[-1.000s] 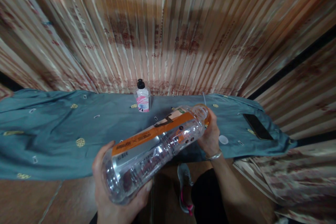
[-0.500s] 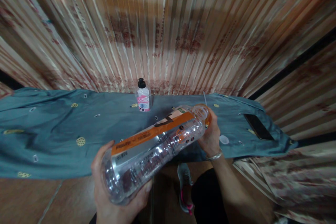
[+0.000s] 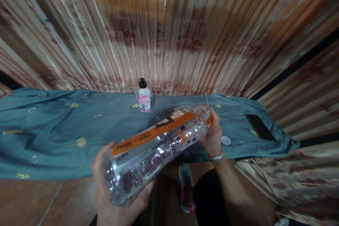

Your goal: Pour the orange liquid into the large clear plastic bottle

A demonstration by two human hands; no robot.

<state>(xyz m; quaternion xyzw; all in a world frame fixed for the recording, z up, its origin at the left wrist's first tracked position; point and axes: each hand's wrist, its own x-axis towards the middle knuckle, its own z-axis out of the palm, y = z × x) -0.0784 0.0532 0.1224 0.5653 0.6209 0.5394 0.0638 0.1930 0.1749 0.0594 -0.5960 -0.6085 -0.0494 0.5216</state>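
Note:
A large clear plastic bottle (image 3: 156,152) with an orange label lies tilted across the middle of the view, its base toward me. My left hand (image 3: 108,197) cups the base from below, fingers wrapped round it. My right hand (image 3: 213,136) grips the neck end at the upper right, near the edge of the cloth-covered table (image 3: 53,137). A thin stick (image 3: 206,99) rises by the bottle's mouth. A small white cap (image 3: 226,140) lies on the cloth just right of my right hand.
A small bottle (image 3: 144,97) with a black cap and pink label stands at the table's back. A dark phone (image 3: 259,128) lies at the right end. Striped curtains (image 3: 169,31) hang behind. My shoe (image 3: 186,187) shows on the floor below.

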